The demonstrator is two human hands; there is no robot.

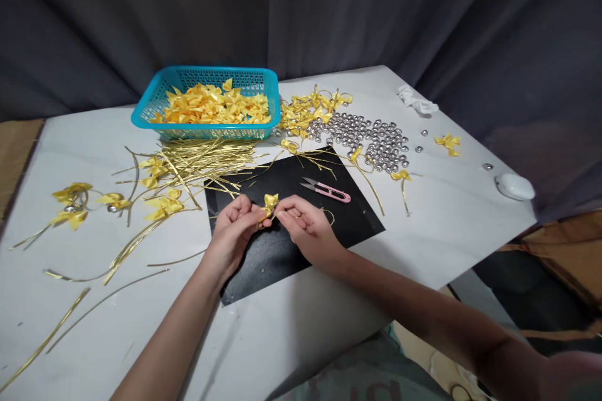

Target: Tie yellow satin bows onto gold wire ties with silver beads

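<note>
Above the black mat (263,269), my left hand (237,222) pinches a small yellow ribbon bow (270,202) between thumb and fingers. My right hand (305,222) meets it from the other side, its thumb and fingertips closed close to the bow. What those fingertips hold, perhaps a thin gold tie, is too small to make out. A thin gold loop (330,216) shows beside my right hand. Pink thread snips (327,189) lie on the mat just beyond it.
A blue basket (204,131) full of yellow bows stands at the back. Before it lies a pile of gold twist ties (207,160). Silver bells or beads (371,138) spread at the right, near finished-looking bows (310,109). A white computer mouse (515,187) sits by the right edge.
</note>
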